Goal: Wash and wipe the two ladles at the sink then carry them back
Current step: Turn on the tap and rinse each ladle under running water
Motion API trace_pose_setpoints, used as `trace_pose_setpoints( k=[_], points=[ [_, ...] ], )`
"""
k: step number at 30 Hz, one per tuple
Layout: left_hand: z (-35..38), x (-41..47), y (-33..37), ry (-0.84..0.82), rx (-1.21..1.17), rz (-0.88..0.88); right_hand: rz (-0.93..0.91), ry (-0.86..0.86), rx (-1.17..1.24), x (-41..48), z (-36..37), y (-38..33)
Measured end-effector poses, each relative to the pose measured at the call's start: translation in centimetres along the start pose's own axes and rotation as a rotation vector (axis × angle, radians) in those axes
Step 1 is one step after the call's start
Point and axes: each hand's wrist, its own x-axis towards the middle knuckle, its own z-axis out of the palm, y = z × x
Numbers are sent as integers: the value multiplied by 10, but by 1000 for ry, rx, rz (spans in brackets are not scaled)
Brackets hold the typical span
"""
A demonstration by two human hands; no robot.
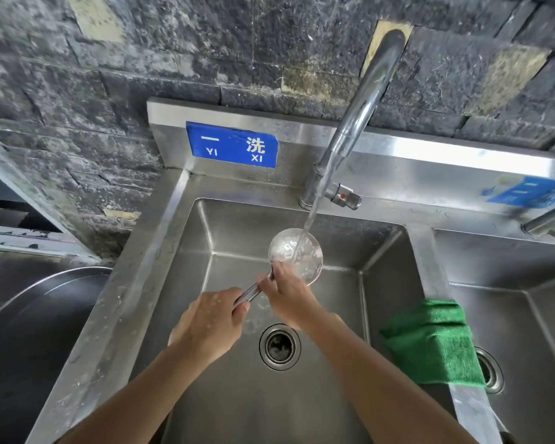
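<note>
One ladle [282, 249], water [311, 216] in bowl.

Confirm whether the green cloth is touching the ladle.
Apart. Head view shows the green cloth draped on the sink divider, bare basin between it and the ladle.

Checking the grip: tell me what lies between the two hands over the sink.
The head view shows a short stretch of the ladle's handle between the left hand and the right hand; both hold it.
</note>
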Motion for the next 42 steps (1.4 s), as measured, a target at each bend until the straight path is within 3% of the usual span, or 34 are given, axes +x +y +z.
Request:
trace_pose_setpoints(
  k=[6, 11, 14, 20, 25, 29, 34, 38, 42],
  points=[
    [-14, 9, 2, -10, 28, 61, 64, 148, -85, 1, -14, 7],
    [-14, 10, 4, -20, 33, 62, -47, 91, -137, -7, -16, 5],
    [-14, 12, 2, 4, 29, 77, 66, 141, -158, 2, -17, 12],
    [-20, 17, 12, -20, 65, 81, -7, 97, -118, -4, -32, 7],
    [-23, 10, 24, -33, 57, 126, 145, 162, -106, 1, -35, 9],
    [-26, 10, 27, -43, 56, 136, 29, 66, -87, -8, -37, -5],
    [-29, 9, 24, -39, 38, 143, 122, 178, -167, -10, -37, -3],
    [-28, 7, 20, -39, 72, 138, -21, 70, -112, -10, -31, -6],
    [-26, 1, 14, -26, 65, 113, 109, 129, -140, -9, -27, -2]
  ],
)
